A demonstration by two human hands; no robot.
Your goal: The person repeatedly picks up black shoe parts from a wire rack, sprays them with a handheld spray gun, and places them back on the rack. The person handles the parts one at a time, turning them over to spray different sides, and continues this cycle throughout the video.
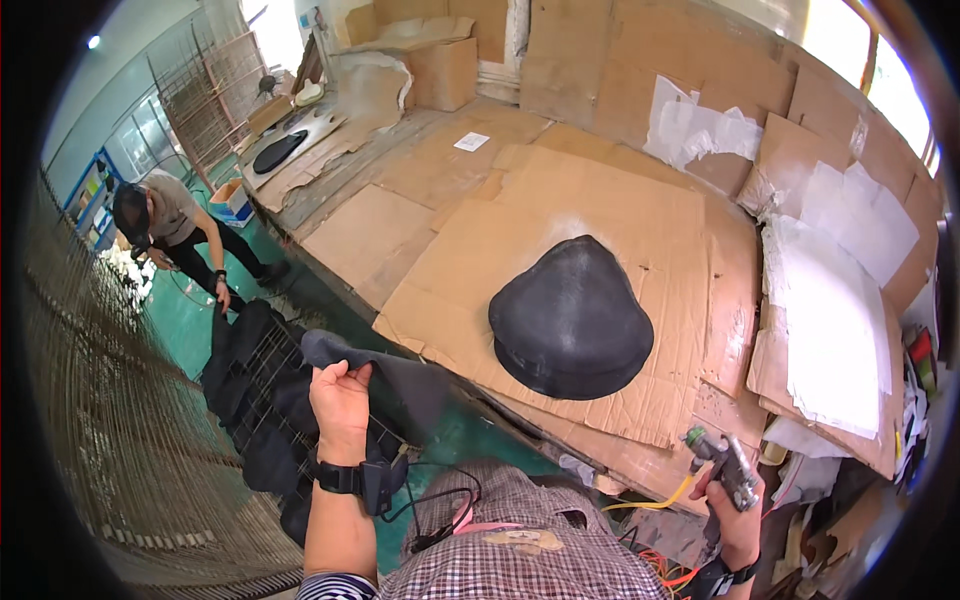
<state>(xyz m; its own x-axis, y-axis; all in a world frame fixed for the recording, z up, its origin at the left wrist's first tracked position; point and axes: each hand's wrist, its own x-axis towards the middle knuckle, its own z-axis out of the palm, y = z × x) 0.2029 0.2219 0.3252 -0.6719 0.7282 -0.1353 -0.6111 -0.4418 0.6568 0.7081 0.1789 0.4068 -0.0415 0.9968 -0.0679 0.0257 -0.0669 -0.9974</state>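
My left hand (341,400) is closed on the edge of a dark grey fabric piece (405,390), which hangs past the table's near edge. In my right hand (735,520) is a metal spray gun (735,470) with a yellow hose (655,502) running near it. A black, rounded-triangular padded piece (572,315) lies on the cardboard sheet (460,265) in front of me, its narrow end pointing away. Below my left hand, a wire rack (262,385) carries several dark fabric pieces (232,365).
At the left a co-worker (180,215) bends over the rack, one hand on dark fabric. Another black pad (280,151) lies at the table's far left. Cardboard walls (680,60) stand behind the table; white sheets (825,310) lean at the right. Stacked wire racks (110,400) fill the left side.
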